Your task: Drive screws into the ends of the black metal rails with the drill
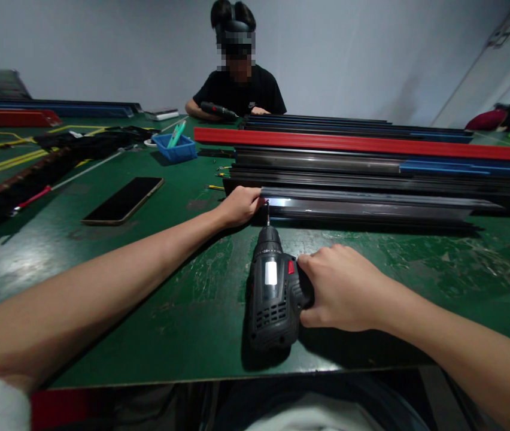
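My right hand [342,290] is closed around the handle of a black cordless drill [270,299] with a red button on its side. The drill lies on its side, pointing away from me, and its bit [268,212] meets the left end of a dark metal profile [367,209]. At that same end, my left hand [240,205] grips the profile, fingers closed on its tip. A bright spot of light falls on the metal near the bit. Whether a screw sits at the bit is too small to tell.
Behind the profile lie more long dark profiles [327,179] and a red bar [363,142]. A blue bin [175,148] stands beyond a phone [123,202] on the green table [183,335]. Black and yellow cables [57,158] spread at left. Across the table a person [241,90] sits near another drill [219,110].
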The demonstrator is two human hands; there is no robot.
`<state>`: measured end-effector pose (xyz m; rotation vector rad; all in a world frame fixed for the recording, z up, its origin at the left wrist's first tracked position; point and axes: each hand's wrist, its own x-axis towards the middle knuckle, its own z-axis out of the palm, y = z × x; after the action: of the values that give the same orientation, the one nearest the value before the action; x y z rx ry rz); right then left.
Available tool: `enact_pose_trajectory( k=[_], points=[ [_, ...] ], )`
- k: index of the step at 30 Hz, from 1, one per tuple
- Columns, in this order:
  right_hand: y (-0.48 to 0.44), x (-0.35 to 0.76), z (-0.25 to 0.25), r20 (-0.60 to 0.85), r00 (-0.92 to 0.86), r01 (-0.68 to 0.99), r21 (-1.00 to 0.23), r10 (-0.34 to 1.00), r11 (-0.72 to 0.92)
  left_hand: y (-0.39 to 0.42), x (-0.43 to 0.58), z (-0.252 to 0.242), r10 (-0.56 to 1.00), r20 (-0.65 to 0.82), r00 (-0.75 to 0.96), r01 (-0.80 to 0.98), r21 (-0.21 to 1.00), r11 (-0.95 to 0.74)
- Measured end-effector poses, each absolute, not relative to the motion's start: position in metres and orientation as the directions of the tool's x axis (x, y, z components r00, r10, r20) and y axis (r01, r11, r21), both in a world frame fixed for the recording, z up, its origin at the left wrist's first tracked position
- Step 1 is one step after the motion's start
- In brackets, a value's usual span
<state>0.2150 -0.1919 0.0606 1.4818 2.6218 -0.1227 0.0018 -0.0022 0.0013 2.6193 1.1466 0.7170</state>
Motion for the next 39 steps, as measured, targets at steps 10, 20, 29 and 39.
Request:
enact_pose_trajectory(
  k=[10,20,29,39],
  points=[
    [-0.1925,0.2153,0.0600,-0.150,-0.510,0.857,0.000,0.847,0.516,-0.0006,0.0013,0.0003,0.720,0.370,0.587,0.631,0.347,-0.693],
    [-0.1915,0.2145,0.0603,-0.153,-0.508,0.858,-0.007,0.847,0.513,-0.0001,0.0006,0.0000,0.727,0.354,0.589,0.638,0.348,-0.687],
    [-0.1924,0.2151,0.0600,-0.151,-0.507,0.858,-0.001,0.848,0.513,-0.0003,0.0004,0.0001,0.720,0.363,0.592,0.637,0.336,-0.694],
    [-0.1928,0.2153,0.0618,-0.152,-0.514,0.855,-0.009,0.844,0.519,-0.0006,0.0005,0.0006,0.720,0.368,0.588,0.618,0.369,-0.694]
  ],
)
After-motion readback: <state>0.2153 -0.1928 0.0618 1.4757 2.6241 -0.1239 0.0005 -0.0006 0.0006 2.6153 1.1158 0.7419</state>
